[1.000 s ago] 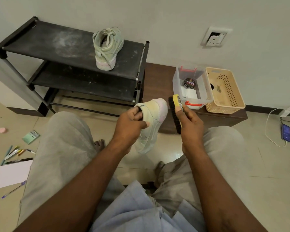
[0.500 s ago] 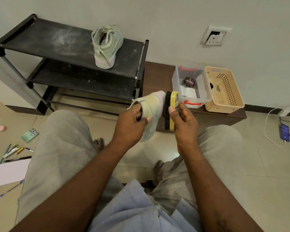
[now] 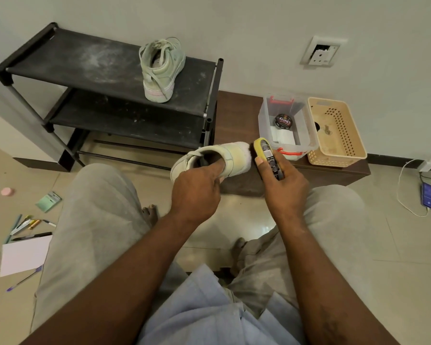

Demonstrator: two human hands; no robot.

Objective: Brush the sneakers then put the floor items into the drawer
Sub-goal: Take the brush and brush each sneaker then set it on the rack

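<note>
Left hand (image 3: 197, 186) gripped sneaker (image 3: 235, 158), fingers tucked inside its opening. Right hand (image 3: 285, 188) clenched round brush (image 3: 264, 151), bristles at the toe just beyond its thumb; short strokes, shoe braced firm, would likely clean best.

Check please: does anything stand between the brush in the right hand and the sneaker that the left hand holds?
Nothing visible does. The right hand grips the brush, whose bristle side sits directly beside the pale end of the sneaker, seemingly touching it. The left hand holds it at the opening.
</note>
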